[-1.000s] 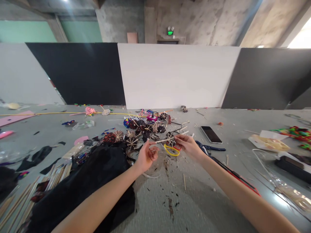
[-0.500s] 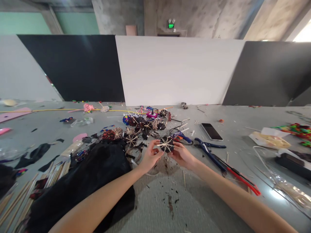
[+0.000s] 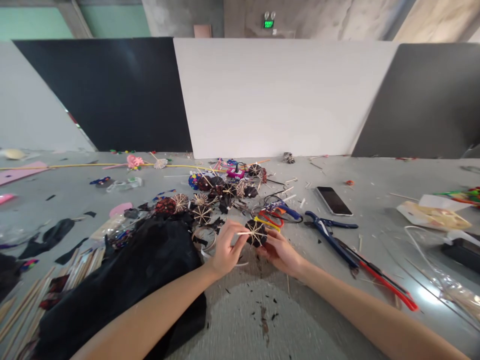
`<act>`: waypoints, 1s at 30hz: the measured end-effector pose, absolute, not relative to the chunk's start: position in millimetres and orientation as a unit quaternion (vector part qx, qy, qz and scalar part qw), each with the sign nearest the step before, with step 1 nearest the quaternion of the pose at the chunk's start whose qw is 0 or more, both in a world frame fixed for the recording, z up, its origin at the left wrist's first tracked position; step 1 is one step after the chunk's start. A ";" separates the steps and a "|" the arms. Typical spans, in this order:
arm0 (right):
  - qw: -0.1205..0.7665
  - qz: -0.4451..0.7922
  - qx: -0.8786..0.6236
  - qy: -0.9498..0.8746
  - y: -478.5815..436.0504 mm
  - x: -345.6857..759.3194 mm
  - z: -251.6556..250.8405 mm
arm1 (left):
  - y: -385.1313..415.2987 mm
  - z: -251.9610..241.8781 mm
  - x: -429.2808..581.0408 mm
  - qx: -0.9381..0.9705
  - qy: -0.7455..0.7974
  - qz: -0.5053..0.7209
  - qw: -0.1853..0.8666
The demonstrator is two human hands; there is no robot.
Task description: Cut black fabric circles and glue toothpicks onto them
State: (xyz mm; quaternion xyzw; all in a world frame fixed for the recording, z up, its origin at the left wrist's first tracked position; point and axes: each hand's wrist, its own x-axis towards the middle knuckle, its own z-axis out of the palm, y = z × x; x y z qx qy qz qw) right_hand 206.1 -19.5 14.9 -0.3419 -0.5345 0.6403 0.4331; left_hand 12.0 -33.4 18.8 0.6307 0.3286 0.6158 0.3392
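Between my hands is a miniature umbrella (image 3: 256, 233) with a black canopy and pale wooden ribs spread like a star, their side turned toward me. My left hand (image 3: 228, 248) is closed at its left edge, thumb and fingers around the pale stick that juts from the centre. From the right and below, my right hand (image 3: 280, 251) grips the canopy, with some fingers hidden behind it. Just beyond my hands lies a pile of similar little umbrellas (image 3: 202, 214), some black and some patterned. Orange-handled scissors (image 3: 275, 219) lie close behind my right hand.
Black cloth (image 3: 123, 285) covers the left front, beside a bundle of thin sticks (image 3: 33, 305). To the right lie blue-handled pliers (image 3: 330, 237), a red utility knife (image 3: 393, 286) and a phone (image 3: 334, 201). A glue gun (image 3: 287, 210) with its cord sits behind. White and black panels (image 3: 281, 100) stand at the back.
The umbrella has tilted and dropped slightly toward me. My left hand has shifted from its rim to the stick, and my right hand sits lower around the canopy. The view has tipped slightly.
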 end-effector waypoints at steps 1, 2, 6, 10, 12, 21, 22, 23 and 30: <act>0.429 0.667 -0.348 -0.500 -19.6 206.2 16.0 | -33.3 18.9 11.9 0.626 0.330 0.617 0.345; 0.426 0.698 -0.350 -0.457 -19.8 206.2 17.5 | -33.4 19.5 11.8 0.618 0.329 0.620 0.355; 0.419 0.728 -0.354 -0.412 -19.0 207.2 20.4 | -34.4 23.1 11.7 0.600 0.320 0.624 0.385; 0.429 0.597 -0.401 -0.547 -17.0 211.8 13.6 | -31.5 21.5 10.9 0.617 0.328 0.622 0.354; 0.466 0.447 -0.427 -0.632 -17.8 216.4 10.6 | -29.1 18.6 10.0 0.624 0.332 0.624 0.333; 0.419 -0.022 -0.336 -0.843 -32.7 233.9 15.4 | -27.0 8.5 7.8 0.632 0.342 0.608 0.338; 0.410 -0.037 -0.333 -0.848 -33.2 234.0 15.7 | -27.4 8.0 7.9 0.634 0.342 0.605 0.339; 0.405 -0.048 -0.332 -0.850 -33.4 233.9 15.9 | -27.7 7.5 7.9 0.639 0.341 0.602 0.337; 0.392 -0.053 -0.339 -0.854 -31.5 233.1 15.9 | -27.9 4.8 6.9 0.691 0.326 0.587 0.270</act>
